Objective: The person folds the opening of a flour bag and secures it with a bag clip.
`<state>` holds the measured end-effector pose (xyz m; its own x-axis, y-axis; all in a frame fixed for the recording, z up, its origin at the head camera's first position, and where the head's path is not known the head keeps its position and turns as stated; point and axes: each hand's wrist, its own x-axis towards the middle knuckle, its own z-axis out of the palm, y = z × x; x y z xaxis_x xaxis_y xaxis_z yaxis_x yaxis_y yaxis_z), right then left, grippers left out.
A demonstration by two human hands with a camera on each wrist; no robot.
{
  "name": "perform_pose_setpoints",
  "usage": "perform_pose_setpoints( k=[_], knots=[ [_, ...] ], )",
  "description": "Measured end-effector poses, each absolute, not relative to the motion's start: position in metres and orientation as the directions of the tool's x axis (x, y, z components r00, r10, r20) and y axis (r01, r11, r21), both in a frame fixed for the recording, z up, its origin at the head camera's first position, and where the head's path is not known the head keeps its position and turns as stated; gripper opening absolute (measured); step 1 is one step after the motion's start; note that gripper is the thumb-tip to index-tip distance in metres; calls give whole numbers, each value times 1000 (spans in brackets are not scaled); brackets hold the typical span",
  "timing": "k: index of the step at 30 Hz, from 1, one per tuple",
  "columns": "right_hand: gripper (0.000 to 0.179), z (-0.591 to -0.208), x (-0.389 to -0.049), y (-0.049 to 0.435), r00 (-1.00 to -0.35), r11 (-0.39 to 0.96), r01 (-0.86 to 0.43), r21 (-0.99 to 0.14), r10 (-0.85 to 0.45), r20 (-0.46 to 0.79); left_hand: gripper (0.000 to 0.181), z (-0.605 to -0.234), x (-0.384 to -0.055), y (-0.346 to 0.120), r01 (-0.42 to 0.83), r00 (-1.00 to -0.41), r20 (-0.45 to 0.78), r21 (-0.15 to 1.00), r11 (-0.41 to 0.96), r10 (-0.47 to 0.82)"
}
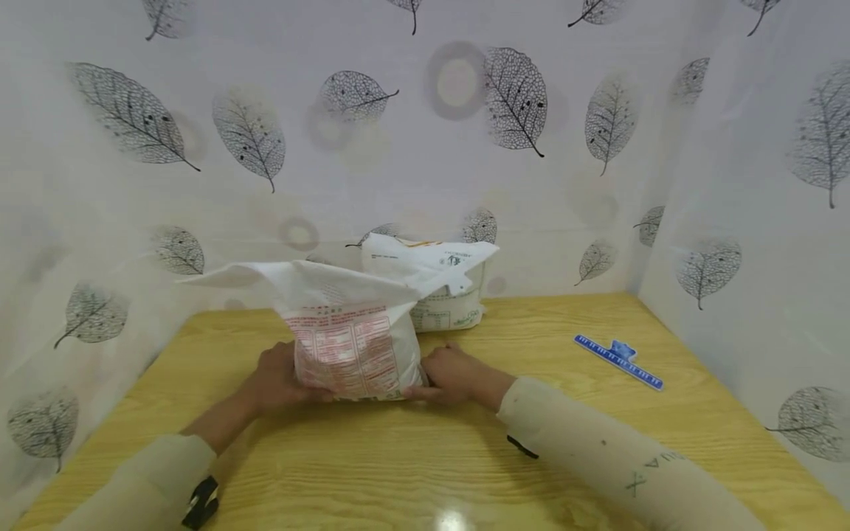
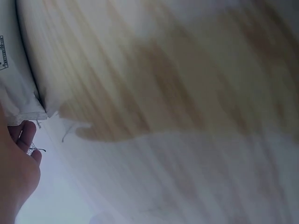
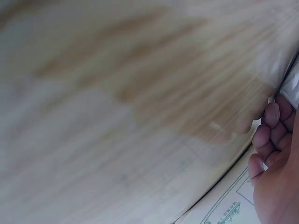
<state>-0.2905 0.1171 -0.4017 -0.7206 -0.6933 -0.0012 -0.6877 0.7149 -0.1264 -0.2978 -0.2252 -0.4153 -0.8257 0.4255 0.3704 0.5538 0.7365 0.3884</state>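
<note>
A white bag (image 1: 348, 346) with red printed panels stands on the table, its loose top spread out to both sides. At its lower left corner my left hand (image 1: 282, 380) grips it, thumb along the front bottom edge. On the other side my right hand (image 1: 454, 375) holds the lower right corner, thumb also at the front. Curled fingers (image 3: 272, 114) show at the bag's edge in the right wrist view. The left wrist view has the left hand (image 2: 21, 172) below the bag's corner seam (image 2: 28, 115).
Behind the front bag stands a second white bag (image 1: 458, 306) with green print, partly hidden by it. A blue clip (image 1: 619, 360) with a long ruler-like edge lies on the right of the wooden table (image 1: 398, 472). Leaf-patterned curtains (image 1: 425, 184) enclose the back and sides.
</note>
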Motion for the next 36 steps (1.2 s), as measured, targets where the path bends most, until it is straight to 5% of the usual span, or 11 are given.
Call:
perform_pose_setpoints(
  k=[36],
  knots=[
    [38, -400, -279, 158, -734, 721, -674, -162, -678, 38, 88, -413, -289, -186, 501, -864, 277, 375, 780, 421]
  ],
)
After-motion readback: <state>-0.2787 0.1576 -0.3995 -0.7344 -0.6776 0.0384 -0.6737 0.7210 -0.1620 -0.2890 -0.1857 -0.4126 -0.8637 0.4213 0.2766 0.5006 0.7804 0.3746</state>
